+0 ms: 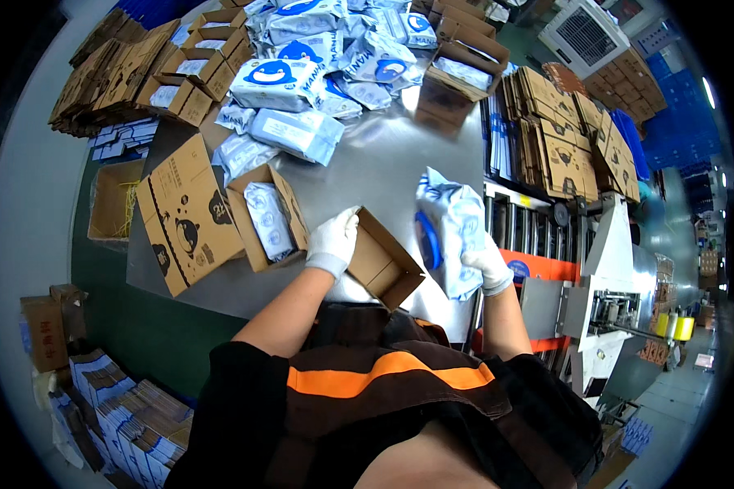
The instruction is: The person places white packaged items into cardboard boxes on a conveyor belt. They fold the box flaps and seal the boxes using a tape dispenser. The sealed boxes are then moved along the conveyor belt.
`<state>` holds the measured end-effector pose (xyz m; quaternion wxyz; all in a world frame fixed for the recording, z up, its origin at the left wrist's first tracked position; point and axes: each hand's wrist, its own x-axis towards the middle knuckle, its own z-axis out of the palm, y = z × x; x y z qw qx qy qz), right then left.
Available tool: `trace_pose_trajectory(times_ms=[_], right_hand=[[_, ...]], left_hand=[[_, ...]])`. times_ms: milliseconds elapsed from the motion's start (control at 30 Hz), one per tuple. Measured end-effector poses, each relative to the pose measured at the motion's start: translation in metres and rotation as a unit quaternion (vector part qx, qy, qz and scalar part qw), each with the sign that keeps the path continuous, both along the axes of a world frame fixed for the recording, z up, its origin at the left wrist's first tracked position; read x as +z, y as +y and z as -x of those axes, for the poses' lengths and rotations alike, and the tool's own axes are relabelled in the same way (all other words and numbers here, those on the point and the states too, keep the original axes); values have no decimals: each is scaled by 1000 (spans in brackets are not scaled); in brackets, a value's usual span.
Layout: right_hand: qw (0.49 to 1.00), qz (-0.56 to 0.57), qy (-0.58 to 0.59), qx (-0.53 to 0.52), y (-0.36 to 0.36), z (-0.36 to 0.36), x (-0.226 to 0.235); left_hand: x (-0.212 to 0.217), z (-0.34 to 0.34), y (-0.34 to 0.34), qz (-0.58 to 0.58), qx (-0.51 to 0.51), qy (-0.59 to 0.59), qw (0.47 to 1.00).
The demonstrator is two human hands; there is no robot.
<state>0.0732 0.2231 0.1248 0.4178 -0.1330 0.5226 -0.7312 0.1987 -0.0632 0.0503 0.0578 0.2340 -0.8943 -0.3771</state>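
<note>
Nearest to you, your left hand [333, 239] in its white glove was closed over the rim of a small open cardboard box [381, 262] at the near edge of the steel bench [367, 163]. That grip kept the box tilted with its mouth turned towards your right side, probably so a pack could slide straight in. Your right hand [488, 262], also gloved, was clamped around the lower end of a soft white-and-blue wipes pack [448, 230], held upright just beside the box mouth and not yet inside it. How deep the box was could not be told, since your wrist covered one wall.

A little further out on your left, a second open box [267, 218] lay on the bench with a pack already resting in it, and a flattened printed carton [183, 213] leaned against its side, near enough to take up next.

Beyond that, a loose heap of the same packs [318, 57] spread over the far half of the bench, with filled open boxes [192, 69] ranked along the left edge. Stacks of flat cartons [559, 134] stood to the right, above a conveyor machine [595, 285] whose lower part was cut off by the dark rim.
</note>
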Motion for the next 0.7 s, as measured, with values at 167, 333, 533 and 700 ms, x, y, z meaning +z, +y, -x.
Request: trace_pose_trajectory(times_ms=[167,333,533,700], right_hand=[[948,-71,243,190,-42,-47,37],[829,-366,389,170,-27,-77,-50],[664,-429,594,149,-83,-89,-11],[700,-626,307,158,-38,-62,-26]], left_hand=[[-40,-2,-1,-211,-19,14,977],[-21,-6,2,-439,-41,9,897],[-5,0,4,-227,-78,41,970],[55,-38,-38,214,1,210,954]])
